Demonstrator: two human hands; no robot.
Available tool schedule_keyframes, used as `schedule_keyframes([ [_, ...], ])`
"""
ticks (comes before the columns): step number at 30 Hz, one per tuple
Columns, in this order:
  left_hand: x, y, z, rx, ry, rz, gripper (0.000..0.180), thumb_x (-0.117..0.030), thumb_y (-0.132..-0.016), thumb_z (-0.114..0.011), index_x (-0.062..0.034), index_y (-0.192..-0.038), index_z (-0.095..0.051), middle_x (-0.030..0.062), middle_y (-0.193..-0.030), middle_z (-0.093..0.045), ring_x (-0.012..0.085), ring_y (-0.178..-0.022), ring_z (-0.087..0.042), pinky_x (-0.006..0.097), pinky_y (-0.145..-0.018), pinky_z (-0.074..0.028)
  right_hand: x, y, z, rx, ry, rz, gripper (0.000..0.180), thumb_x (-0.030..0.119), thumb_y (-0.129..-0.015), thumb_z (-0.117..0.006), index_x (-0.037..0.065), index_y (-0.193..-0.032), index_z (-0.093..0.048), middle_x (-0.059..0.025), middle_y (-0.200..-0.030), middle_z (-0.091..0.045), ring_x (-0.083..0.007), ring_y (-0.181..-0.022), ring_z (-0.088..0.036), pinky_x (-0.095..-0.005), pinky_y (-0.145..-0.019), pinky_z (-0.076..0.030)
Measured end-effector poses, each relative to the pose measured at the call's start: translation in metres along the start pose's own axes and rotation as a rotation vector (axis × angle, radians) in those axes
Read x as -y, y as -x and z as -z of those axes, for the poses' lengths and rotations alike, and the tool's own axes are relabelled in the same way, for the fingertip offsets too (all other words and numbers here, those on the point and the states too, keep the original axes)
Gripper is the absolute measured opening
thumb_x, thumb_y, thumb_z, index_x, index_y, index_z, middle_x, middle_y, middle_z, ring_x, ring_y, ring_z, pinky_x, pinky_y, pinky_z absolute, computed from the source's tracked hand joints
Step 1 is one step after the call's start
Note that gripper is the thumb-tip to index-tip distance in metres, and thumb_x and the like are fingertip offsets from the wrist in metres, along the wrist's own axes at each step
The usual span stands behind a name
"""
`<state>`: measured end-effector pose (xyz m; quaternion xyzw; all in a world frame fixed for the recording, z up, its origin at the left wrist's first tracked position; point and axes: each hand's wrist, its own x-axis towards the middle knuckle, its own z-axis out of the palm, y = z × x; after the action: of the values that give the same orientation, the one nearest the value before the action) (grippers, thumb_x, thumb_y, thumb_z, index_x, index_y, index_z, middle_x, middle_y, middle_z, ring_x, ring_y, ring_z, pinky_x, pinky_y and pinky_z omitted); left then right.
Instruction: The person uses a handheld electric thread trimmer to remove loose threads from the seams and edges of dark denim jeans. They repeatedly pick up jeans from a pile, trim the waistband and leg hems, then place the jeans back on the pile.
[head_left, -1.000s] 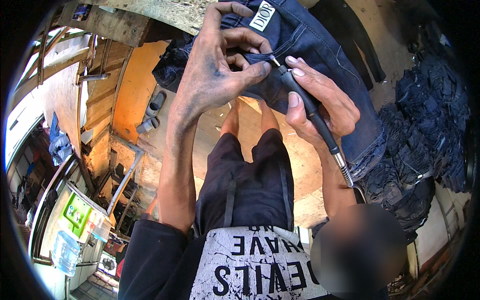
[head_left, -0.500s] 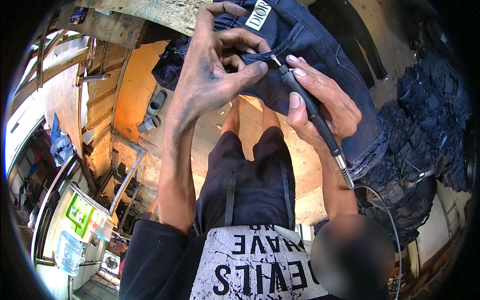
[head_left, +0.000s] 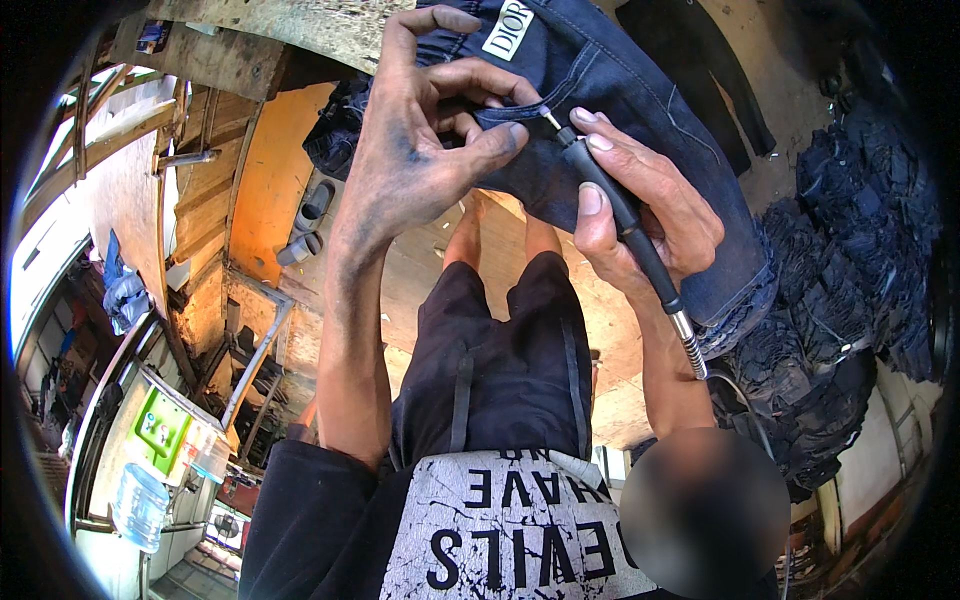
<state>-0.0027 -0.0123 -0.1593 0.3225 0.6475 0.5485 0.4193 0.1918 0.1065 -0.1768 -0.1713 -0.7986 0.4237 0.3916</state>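
Dark blue denim garment [head_left: 660, 130] lies in front of me, with a white label patch [head_left: 508, 32] sewn near its top. My left hand [head_left: 415, 150] is closed on the stitched pocket edge, thumb and forefinger curled toward each other around it. In my right hand [head_left: 665, 205] is a slim black rotary tool handpiece [head_left: 628, 222], gripped like a pen. Its thin metal bit meets the pocket edge right beside my left fingertips. From the handpiece's sprung metal end a grey cable [head_left: 752, 410] runs down past my right forearm.
Dark garments [head_left: 840, 270] are heaped at the right, and black trousers [head_left: 695, 80] lie beyond the denim. A wooden board [head_left: 300, 30] is at the upper left. Slippers [head_left: 300, 245] sit on the floor; a water jug [head_left: 140, 505] and green tray [head_left: 160, 430] stand at the lower left.
The garment and my left hand have shifted very slightly to the left. The cable's curve has drawn in toward my right forearm. Both grips are unchanged.
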Motion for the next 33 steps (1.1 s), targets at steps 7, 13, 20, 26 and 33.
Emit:
schedule_keyframes([
  [7, 0.0042, 0.0001, 0.0004, -0.002, 0.048, -0.001, 0.085, 0.0, -0.088, -0.087, -0.0048, -0.151, -0.03, 0.0214, -0.114, -0.078, 0.0135, -0.082, -0.076, 0.024, -0.069, -0.064, 0.0005, 0.0001, 0.0017, -0.017, -0.011, -0.035, 0.034, 0.004, -0.076, -0.078, -0.002, -0.109, -0.08, -0.023, -0.103, -0.082, -0.035, -0.102, -0.083, -0.0444, -0.097, -0.066],
  [13, 0.0064, -0.0015, 0.0027, 0.017, 0.0, -0.045, 0.083, 0.0, -0.089, -0.087, -0.0044, -0.149, -0.03, 0.0221, -0.116, -0.078, 0.0129, -0.081, -0.076, 0.023, -0.067, -0.062, 0.0004, -0.0002, 0.0012, -0.033, -0.025, -0.051, 0.033, 0.004, -0.076, -0.077, -0.003, -0.108, -0.081, -0.0226, -0.103, -0.083, -0.0347, -0.103, -0.083, -0.0439, -0.096, -0.066],
  [20, 0.0034, -0.0002, 0.0002, 0.016, 0.025, -0.016, 0.081, -0.001, -0.09, -0.086, -0.0046, -0.149, -0.03, 0.022, -0.118, -0.078, 0.0115, -0.078, -0.075, 0.021, -0.066, -0.061, -0.001, 0.0011, 0.0018, -0.054, -0.012, -0.063, 0.033, 0.004, -0.075, -0.078, -0.002, -0.108, -0.081, -0.0223, -0.103, -0.083, -0.0341, -0.103, -0.083, -0.0431, -0.096, -0.066],
  [26, 0.0026, -0.0001, -0.0008, 0.021, 0.029, -0.003, 0.081, -0.002, -0.091, -0.085, -0.0054, -0.149, -0.03, 0.0215, -0.121, -0.078, 0.0092, -0.075, -0.073, 0.02, -0.065, -0.059, -0.0021, 0.0027, 0.0027, -0.061, -0.004, -0.072, 0.033, 0.005, -0.076, -0.08, -0.001, -0.109, -0.081, -0.0216, -0.105, -0.083, -0.0333, -0.103, -0.083, -0.0423, -0.095, -0.066],
  [33, 0.005, -0.0009, 0.0017, 0.063, 0.027, -0.011, 0.082, 0.0, -0.091, -0.084, -0.0055, -0.151, -0.027, 0.0224, -0.125, -0.077, 0.0111, -0.081, -0.076, 0.02, -0.065, -0.062, 0.0016, 0.0032, 0.0048, -0.051, -0.026, -0.146, 0.034, 0.005, -0.078, -0.08, -0.002, -0.111, -0.081, -0.0219, -0.107, -0.083, -0.0318, -0.103, -0.083, -0.041, -0.095, -0.066],
])
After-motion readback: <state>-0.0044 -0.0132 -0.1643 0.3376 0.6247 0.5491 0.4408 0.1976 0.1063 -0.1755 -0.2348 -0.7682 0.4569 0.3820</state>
